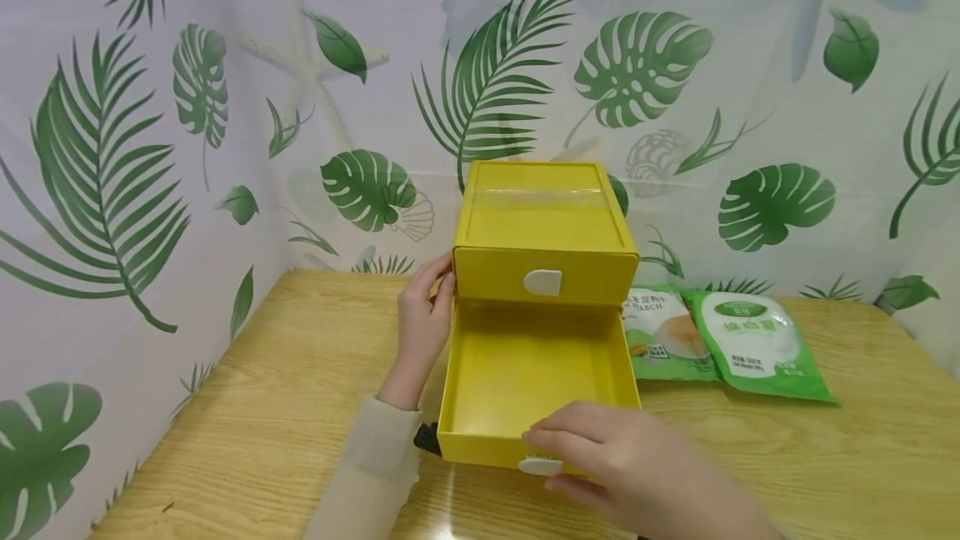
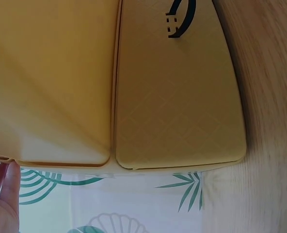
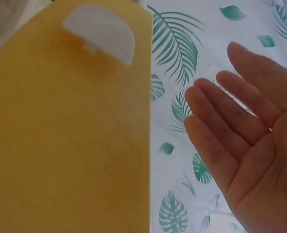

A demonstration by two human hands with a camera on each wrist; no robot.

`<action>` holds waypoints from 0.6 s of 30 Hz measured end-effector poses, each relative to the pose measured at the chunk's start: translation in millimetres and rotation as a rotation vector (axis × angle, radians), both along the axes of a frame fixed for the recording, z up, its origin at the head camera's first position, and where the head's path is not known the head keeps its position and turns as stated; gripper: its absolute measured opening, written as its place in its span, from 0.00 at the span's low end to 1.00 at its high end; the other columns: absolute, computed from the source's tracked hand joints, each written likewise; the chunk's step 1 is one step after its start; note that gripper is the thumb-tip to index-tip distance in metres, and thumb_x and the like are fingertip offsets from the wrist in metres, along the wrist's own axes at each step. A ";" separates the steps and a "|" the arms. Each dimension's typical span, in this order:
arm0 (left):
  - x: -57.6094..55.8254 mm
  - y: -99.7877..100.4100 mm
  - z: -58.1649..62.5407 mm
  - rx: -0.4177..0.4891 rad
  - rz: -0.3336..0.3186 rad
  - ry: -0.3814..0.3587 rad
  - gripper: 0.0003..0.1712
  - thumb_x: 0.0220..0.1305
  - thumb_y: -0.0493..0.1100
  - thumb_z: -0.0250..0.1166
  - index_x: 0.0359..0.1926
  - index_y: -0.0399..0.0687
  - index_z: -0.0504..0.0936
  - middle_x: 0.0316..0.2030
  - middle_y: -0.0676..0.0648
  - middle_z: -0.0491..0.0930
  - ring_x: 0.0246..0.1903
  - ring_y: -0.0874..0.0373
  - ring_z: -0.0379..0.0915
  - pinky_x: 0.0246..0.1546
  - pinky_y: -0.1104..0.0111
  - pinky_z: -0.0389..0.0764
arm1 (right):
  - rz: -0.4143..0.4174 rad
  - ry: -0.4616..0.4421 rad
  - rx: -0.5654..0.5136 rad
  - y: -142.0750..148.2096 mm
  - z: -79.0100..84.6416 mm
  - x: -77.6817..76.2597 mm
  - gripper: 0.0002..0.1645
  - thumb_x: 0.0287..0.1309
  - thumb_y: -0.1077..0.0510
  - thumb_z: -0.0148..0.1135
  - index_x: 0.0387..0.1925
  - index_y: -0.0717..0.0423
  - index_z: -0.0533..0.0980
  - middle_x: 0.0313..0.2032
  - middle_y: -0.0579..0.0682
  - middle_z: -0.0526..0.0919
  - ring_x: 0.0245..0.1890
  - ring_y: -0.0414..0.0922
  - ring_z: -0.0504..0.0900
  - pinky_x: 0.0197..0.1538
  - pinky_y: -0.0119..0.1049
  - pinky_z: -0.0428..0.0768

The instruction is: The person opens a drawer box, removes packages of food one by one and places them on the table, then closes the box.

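The yellow two-drawer box [image 1: 537, 232] stands on the table [image 1: 337, 340], its lower drawer [image 1: 540, 373] already pulled out toward the near side, its upper drawer [image 1: 491, 273] closed. The left hand [image 1: 422, 319] touches the box's left side, fingers nearly straight. The right hand [image 1: 630, 465], fingers loosely extended and gripping nothing, is by the lower white handle [image 1: 540, 466]. The cornstarch packet [image 1: 667, 340] and green-and-white pouch [image 1: 757, 340] lie outside, right.
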State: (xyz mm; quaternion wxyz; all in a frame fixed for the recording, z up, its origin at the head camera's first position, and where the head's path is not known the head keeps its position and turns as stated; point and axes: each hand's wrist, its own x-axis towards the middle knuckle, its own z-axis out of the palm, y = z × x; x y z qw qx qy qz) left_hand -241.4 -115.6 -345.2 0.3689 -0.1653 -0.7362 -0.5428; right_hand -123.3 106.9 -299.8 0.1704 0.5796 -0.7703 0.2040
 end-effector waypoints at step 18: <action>13.3 6.4 14.0 0.010 -0.006 -0.027 0.13 0.59 0.25 0.51 0.46 0.24 0.74 0.43 0.32 0.74 0.41 0.43 0.73 0.33 0.59 0.79 | -0.120 -0.220 0.379 -13.0 -8.0 3.4 0.09 0.52 0.55 0.61 0.38 0.47 0.75 0.31 0.34 0.74 0.28 0.30 0.69 0.32 0.22 0.73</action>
